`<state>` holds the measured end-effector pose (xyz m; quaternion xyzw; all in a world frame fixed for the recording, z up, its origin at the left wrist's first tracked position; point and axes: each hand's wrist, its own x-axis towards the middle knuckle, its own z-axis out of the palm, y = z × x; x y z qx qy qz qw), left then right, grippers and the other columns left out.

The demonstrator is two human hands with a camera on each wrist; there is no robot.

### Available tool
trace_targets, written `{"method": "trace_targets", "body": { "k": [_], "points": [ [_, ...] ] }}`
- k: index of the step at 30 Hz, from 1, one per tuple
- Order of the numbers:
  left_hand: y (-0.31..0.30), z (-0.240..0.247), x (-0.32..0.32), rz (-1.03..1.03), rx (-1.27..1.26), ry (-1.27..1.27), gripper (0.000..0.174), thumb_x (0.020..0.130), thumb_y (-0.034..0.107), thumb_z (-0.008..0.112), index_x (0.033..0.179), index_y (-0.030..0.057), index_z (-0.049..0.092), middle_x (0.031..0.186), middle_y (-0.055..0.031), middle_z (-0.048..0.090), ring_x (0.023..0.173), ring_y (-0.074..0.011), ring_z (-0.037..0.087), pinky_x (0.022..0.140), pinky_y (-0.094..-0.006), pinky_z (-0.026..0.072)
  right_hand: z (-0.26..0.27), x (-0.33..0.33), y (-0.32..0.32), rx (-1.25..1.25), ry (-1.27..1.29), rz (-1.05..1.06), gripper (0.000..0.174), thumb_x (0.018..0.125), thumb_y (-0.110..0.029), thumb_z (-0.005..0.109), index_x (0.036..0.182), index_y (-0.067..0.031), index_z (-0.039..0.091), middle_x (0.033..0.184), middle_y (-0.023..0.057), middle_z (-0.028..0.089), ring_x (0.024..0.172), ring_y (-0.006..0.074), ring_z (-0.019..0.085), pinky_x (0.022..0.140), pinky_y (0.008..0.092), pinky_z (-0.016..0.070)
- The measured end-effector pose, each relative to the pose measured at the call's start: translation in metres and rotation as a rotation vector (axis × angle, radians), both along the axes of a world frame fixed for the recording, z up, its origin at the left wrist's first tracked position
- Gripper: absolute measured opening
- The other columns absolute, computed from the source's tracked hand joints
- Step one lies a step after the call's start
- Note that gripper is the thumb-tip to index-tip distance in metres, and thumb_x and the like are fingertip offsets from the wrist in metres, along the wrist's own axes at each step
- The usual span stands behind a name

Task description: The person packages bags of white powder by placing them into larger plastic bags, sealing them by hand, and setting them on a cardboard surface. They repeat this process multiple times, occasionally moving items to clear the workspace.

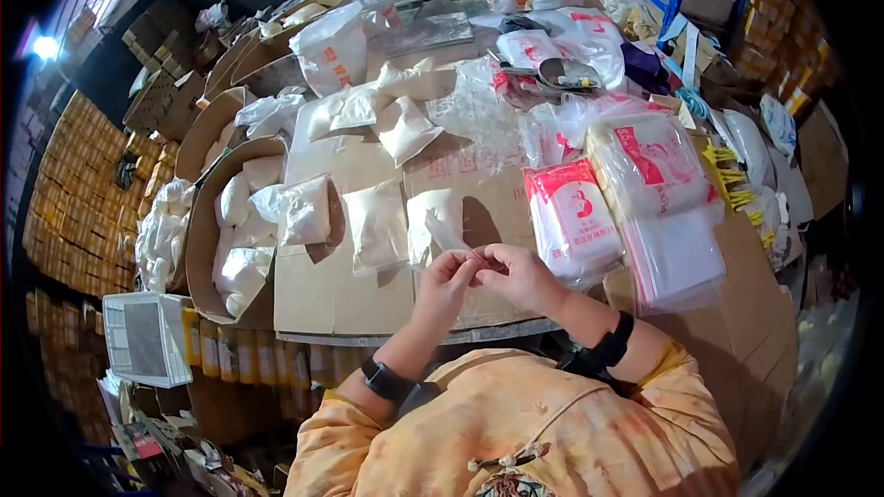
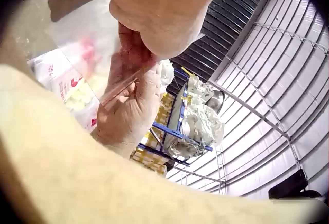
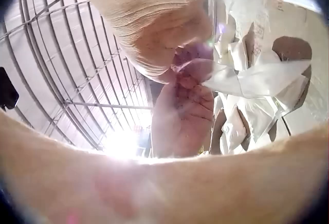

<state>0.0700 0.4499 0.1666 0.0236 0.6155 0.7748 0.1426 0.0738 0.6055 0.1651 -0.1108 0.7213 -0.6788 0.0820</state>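
Note:
Near the table's front edge, my left hand [image 1: 444,285] and right hand [image 1: 527,282] meet and pinch the top edge of a clear plastic bag [image 1: 446,235] between thumbs and fingers. A reddish strip runs along that edge, as the left wrist view also shows. The bag's body hangs out past the fingers, thin and flat, and fans to the side in the right wrist view [image 3: 247,81]. Behind it lies a filled bag of pale powder [image 1: 425,212], partly overlapped. Two similar powder bags lie to its left, the nearer one [image 1: 376,225] flat on the cardboard [image 1: 359,299].
More powder bags [image 1: 405,129] lie farther back. On the left stands a cardboard drum [image 1: 204,262] with filled bags inside. Red-and-white packs of plastic bags [image 1: 573,221] are stacked on the right. A metal scoop [image 1: 566,74] lies at the back right. A white crate [image 1: 175,340] sits lower left.

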Motion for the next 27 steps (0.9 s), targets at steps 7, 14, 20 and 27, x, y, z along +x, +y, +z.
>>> {"method": "trace_targets", "body": {
  "k": [7,14,20,27],
  "points": [
    [0.0,-0.01,0.002,-0.022,-0.083,0.057,0.012,0.089,0.01,0.054,0.087,-0.0004,0.059,0.078,-0.0004,0.06,0.069,-0.0059,0.052,0.064,-0.0203,0.0443,0.0,-0.001,0.009,0.054,-0.111,0.175,0.032,0.085,-0.005,0.056,0.116,0.0032,0.051,0.098,0.0051,0.061,0.09,0.0093,0.057,0.082,0.0246,0.0458],
    [0.0,-0.016,0.002,-0.042,-0.125,0.074,0.012,0.09,0.01,0.054,0.086,-0.0006,0.058,0.077,-0.0009,0.06,0.069,-0.0063,0.053,0.064,-0.0207,0.0449,-0.01,0.002,0.009,-0.06,-0.134,0.164,0.028,0.084,-0.008,0.056,0.11,0.0032,0.055,0.092,0.0048,0.061,0.087,0.0093,0.056,0.078,0.025,0.0454],
    [-0.002,-0.016,0.004,-0.062,-0.154,0.082,0.01,0.09,0.009,0.052,0.086,-0.0007,0.055,0.076,-0.0032,0.059,0.066,-0.0092,0.055,0.061,-0.0214,0.0459,-0.015,0.001,0.01,-0.051,-0.185,0.189,0.023,0.09,-0.006,0.048,0.11,0.0044,0.054,0.096,0.004,0.059,0.088,0.0096,0.055,0.08,0.0237,0.0451],
    [-0.012,-0.034,0.007,-0.118,-0.127,0.08,0.01,0.086,0.01,0.051,0.082,0.0004,0.052,0.07,-0.005,0.057,0.064,-0.0101,0.056,0.057,-0.0249,0.0462,0.0,-0.007,0.0,0.385,-0.041,0.132,0.012,0.085,-0.01,0.053,0.081,0.0005,0.055,0.072,0.013,0.06,0.069,0.0196,0.059,0.065,0.0301,0.0472]
  ]
}}
